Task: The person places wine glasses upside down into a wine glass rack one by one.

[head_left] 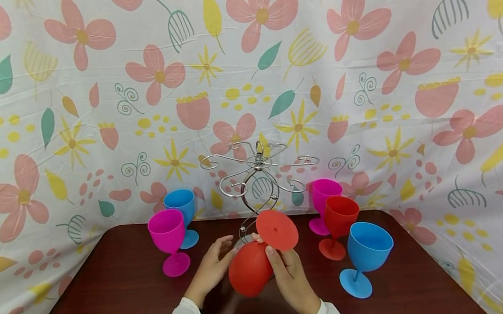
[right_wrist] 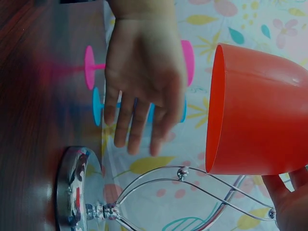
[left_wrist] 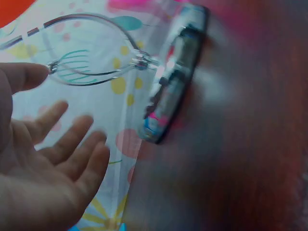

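My right hand point(head_left: 293, 280) grips a red goblet point(head_left: 250, 270) near its stem, fingers beneath its round foot point(head_left: 278, 230). The goblet is upside down and tilted, and its mouth faces the table in the right wrist view. To the left of its bowl is my left hand point(head_left: 213, 269), fingers spread and holding nothing; its palm shows in the left wrist view. Just behind both hands stands a shiny metal goblet rack point(head_left: 258, 168) with curled arms. Its round base point(left_wrist: 175, 72) shows in the left wrist view, but the goblet largely hides it in the head view.
On the left of the dark wooden table point(head_left: 112, 293) stand a pink goblet point(head_left: 166, 231) and a blue goblet point(head_left: 180, 205). At the right are another pink goblet point(head_left: 325, 193), a red one point(head_left: 341, 214) and a blue one point(head_left: 370, 246), all upright. A flowered cloth point(head_left: 246, 79) hangs behind.
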### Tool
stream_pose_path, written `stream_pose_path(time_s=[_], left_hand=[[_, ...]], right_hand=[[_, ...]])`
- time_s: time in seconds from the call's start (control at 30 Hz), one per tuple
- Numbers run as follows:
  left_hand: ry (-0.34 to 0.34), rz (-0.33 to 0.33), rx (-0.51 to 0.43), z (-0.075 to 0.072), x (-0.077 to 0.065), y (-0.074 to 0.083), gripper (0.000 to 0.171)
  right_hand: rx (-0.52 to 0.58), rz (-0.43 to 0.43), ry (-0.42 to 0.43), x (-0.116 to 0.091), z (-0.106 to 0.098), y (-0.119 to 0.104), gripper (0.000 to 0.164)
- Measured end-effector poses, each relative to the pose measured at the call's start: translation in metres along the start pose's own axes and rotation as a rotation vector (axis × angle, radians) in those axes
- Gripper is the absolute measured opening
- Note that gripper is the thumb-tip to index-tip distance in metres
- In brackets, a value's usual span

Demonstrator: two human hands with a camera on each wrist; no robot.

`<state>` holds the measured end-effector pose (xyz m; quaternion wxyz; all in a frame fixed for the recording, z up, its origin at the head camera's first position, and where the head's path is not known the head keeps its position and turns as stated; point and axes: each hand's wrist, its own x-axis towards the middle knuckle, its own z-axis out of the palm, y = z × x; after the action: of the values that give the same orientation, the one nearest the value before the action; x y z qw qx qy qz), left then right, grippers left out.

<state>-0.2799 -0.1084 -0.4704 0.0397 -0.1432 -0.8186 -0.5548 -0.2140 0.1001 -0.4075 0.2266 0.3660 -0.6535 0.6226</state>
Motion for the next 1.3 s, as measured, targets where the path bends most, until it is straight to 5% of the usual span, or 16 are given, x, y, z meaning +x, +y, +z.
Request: stream_pose_path(time_s=[0.1, 0.3, 0.6, 0.9, 1.3], left_hand=[[-0.010, 0.022, 0.086, 0.004, 0.000, -0.003, 0.060], [-0.143, 0.004, 0.102, 0.012, -0.001, -0.003, 0.076], [-0.265, 0.148, 0.185, 0.020, 0.003, -0.009, 0.070], [-0.289, 0.171, 0.312, 0.024, -0.001, -0.009, 0.069], [-0.265, 0.254, 0.375, 0.022, -0.005, -0.004, 0.067]], right_hand=[[-0.004, -0.005, 0.000, 0.001, 0.000, -0.001, 0.035], [-0.024, 0.005, 0.011, 0.002, -0.001, -0.003, 0.037], [-0.035, 0.001, 0.023, 0.004, -0.001, -0.007, 0.035], [-0.078, -0.049, 0.023, 0.013, -0.005, -0.020, 0.036], [-0.148, -0.111, 0.019, 0.061, -0.006, -0.026, 0.032]])
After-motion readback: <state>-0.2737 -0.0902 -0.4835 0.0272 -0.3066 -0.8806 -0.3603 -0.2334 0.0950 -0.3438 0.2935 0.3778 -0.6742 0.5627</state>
